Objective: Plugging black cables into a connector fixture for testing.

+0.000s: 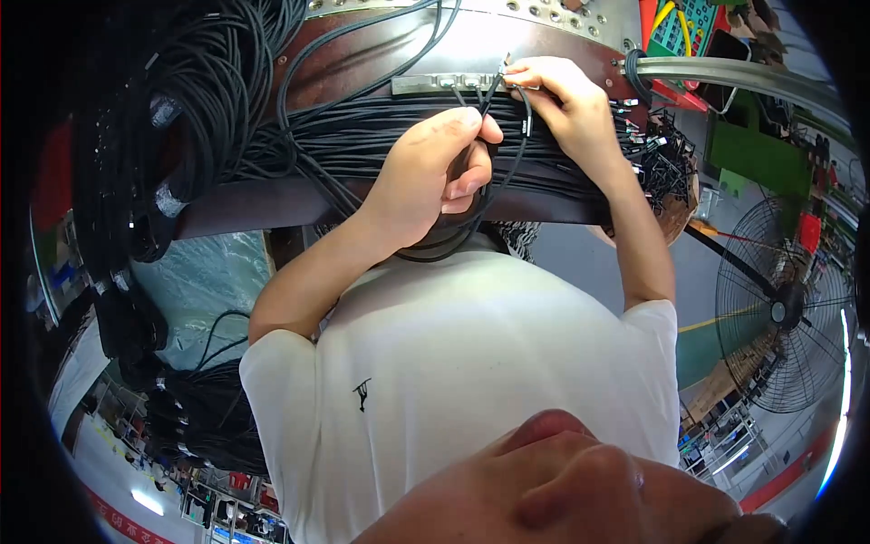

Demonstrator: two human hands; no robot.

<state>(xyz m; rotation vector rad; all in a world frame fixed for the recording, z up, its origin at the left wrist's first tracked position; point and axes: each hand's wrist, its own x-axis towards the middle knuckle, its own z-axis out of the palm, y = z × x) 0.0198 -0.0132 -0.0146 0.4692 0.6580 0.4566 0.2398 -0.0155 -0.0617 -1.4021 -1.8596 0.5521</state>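
My left hand (433,172) is closed around a bunch of thin black cables (494,195) that loop down below it toward my white shirt. My right hand (564,102) pinches the metal tip of one black cable and holds it against a narrow grey metal fixture bar (426,83) with small slots. Both hands rest over a wide layer of black cables (362,136) laid across a dark brown bench (272,204).
Thick bundles of black cable (181,100) hang at the left. More cable ends with connectors (666,163) pile up at the right. A grey metal rail (725,72), a green-and-red control box (689,23) and a standing wire-guard fan (784,308) are on the right.
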